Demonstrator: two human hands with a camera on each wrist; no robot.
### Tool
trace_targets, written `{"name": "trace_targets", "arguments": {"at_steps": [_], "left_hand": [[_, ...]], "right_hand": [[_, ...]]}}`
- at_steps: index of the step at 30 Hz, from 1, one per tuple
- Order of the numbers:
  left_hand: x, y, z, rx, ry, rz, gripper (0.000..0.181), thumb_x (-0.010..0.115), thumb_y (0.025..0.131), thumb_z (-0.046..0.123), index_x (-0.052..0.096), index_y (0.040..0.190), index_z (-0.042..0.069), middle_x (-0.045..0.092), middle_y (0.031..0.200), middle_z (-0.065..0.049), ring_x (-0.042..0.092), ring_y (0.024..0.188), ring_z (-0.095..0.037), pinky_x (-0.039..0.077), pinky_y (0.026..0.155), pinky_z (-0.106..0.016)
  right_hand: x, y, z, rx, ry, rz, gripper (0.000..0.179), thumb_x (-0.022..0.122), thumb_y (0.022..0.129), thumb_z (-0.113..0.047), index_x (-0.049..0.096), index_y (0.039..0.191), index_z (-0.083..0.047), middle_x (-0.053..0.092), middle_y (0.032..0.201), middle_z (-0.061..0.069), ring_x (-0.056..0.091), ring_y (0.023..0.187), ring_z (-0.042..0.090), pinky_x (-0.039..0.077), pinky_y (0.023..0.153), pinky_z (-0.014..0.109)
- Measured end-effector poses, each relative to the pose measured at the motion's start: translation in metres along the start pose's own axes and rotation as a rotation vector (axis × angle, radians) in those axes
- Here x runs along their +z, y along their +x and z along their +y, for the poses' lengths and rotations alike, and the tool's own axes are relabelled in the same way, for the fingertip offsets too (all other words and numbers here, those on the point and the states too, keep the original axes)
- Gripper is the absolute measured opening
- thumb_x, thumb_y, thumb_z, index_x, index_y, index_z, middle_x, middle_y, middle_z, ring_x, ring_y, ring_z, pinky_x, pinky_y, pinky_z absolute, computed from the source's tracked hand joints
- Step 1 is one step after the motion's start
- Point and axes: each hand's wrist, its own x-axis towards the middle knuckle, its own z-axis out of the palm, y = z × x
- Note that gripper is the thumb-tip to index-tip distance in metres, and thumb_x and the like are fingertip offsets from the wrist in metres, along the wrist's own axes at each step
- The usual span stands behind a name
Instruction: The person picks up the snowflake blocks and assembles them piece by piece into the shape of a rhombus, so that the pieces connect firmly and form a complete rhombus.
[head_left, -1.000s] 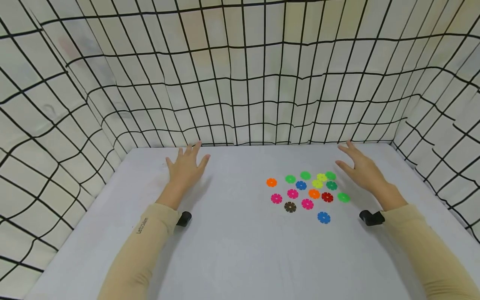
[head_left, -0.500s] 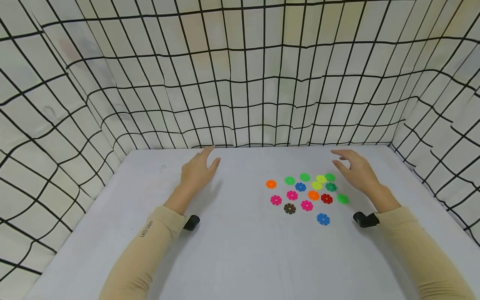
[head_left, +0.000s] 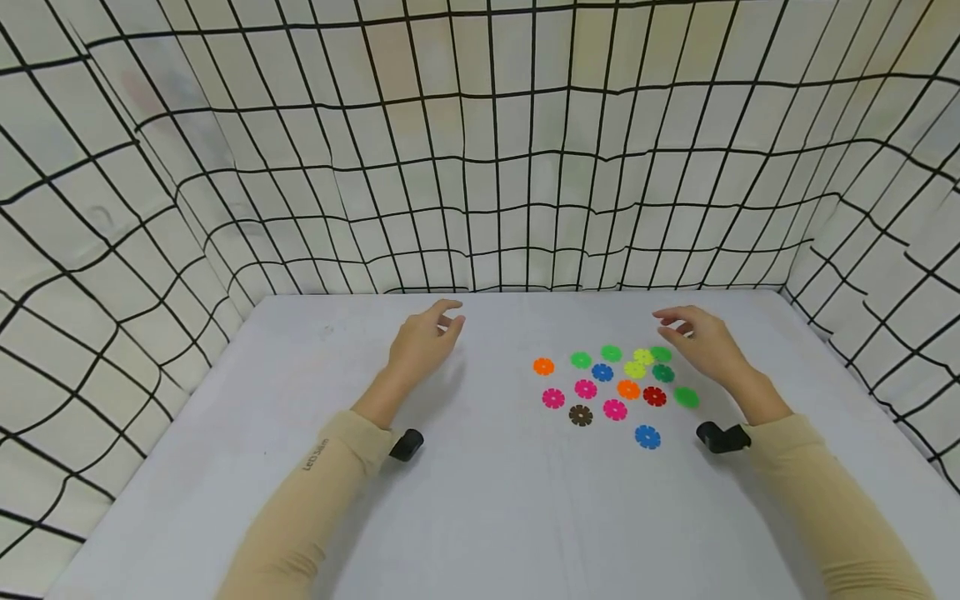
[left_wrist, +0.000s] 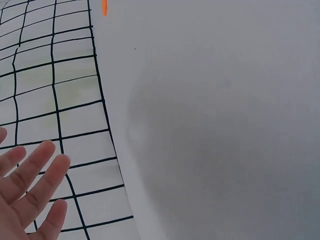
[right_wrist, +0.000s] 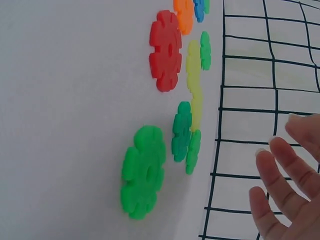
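Note:
Flat notched plastic discs in several colours lie spread on the white table right of its middle. Among them are a dark red disc [head_left: 655, 396], a brown disc [head_left: 581, 415], a blue disc [head_left: 648, 437] and a bright green disc [right_wrist: 144, 172]. My right hand [head_left: 705, 342] hovers just right of the discs, its fingers loosely bent and holding nothing. To the left of the group, my left hand [head_left: 422, 340] hangs over bare cloth with relaxed fingers and nothing in them. Its spread fingers [left_wrist: 31, 192] show in the left wrist view.
White cloth covers the table [head_left: 480, 517]. A black grid-patterned white sheet [head_left: 495, 167] rises behind the table and along both sides. Each sleeve cuff carries a black wrist camera, the left camera [head_left: 407, 445] and the right camera [head_left: 722, 437].
My left hand has moved right toward the middle, and its fingers have bent a little. My right hand has shifted slightly left toward the discs, its fingers curling loosely. The discs have stayed put.

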Motion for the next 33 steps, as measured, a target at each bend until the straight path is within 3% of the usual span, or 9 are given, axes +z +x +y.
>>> {"name": "trace_targets", "arguments": {"at_steps": [5, 9, 17, 23, 33], "left_hand": [[0.012, 0.002, 0.004, 0.031, -0.061, -0.041, 0.038, 0.055, 0.106, 0.031, 0.062, 0.140, 0.015, 0.074, 0.110, -0.009, 0.070, 0.094, -0.025, 0.054, 0.070, -0.040], [0.020, 0.004, 0.007, 0.066, -0.141, -0.086, 0.035, 0.057, 0.105, 0.024, 0.064, 0.136, 0.012, 0.074, 0.105, -0.007, 0.069, 0.088, -0.021, 0.052, 0.069, -0.035], [0.035, 0.008, 0.011, 0.076, -0.297, -0.181, 0.033, 0.059, 0.104, 0.017, 0.065, 0.133, 0.004, 0.073, 0.105, -0.012, 0.069, 0.082, -0.028, 0.050, 0.066, -0.030], [0.046, 0.013, 0.017, 0.074, -0.316, -0.256, 0.032, 0.061, 0.103, 0.017, 0.065, 0.131, 0.002, 0.074, 0.106, -0.014, 0.070, 0.081, -0.029, 0.049, 0.072, -0.030], [0.064, 0.024, 0.021, 0.018, -0.327, -0.334, 0.020, 0.065, 0.101, 0.015, 0.067, 0.118, 0.004, 0.069, 0.101, -0.010, 0.068, 0.076, -0.021, 0.045, 0.073, -0.029]], "right_hand": [[0.002, 0.003, 0.000, 0.032, 0.000, -0.116, 0.036, 0.061, 0.104, -0.013, 0.059, 0.135, 0.004, 0.059, 0.124, 0.026, 0.057, 0.107, 0.041, 0.052, 0.087, 0.048], [0.003, 0.005, 0.001, 0.037, 0.000, -0.161, 0.034, 0.062, 0.103, -0.013, 0.061, 0.132, 0.005, 0.060, 0.120, 0.026, 0.059, 0.102, 0.038, 0.052, 0.082, 0.043], [0.004, 0.007, 0.006, 0.074, -0.005, -0.203, 0.034, 0.059, 0.103, -0.013, 0.061, 0.131, 0.005, 0.060, 0.117, 0.026, 0.057, 0.107, 0.044, 0.052, 0.087, 0.050], [0.004, 0.008, 0.009, 0.128, -0.008, -0.217, 0.033, 0.058, 0.103, -0.013, 0.061, 0.130, 0.006, 0.058, 0.115, 0.025, 0.054, 0.109, 0.046, 0.050, 0.089, 0.052], [0.005, 0.013, 0.019, 0.217, -0.014, -0.261, 0.032, 0.057, 0.103, -0.015, 0.060, 0.128, 0.005, 0.054, 0.119, 0.029, 0.050, 0.105, 0.043, 0.047, 0.089, 0.054]]}}
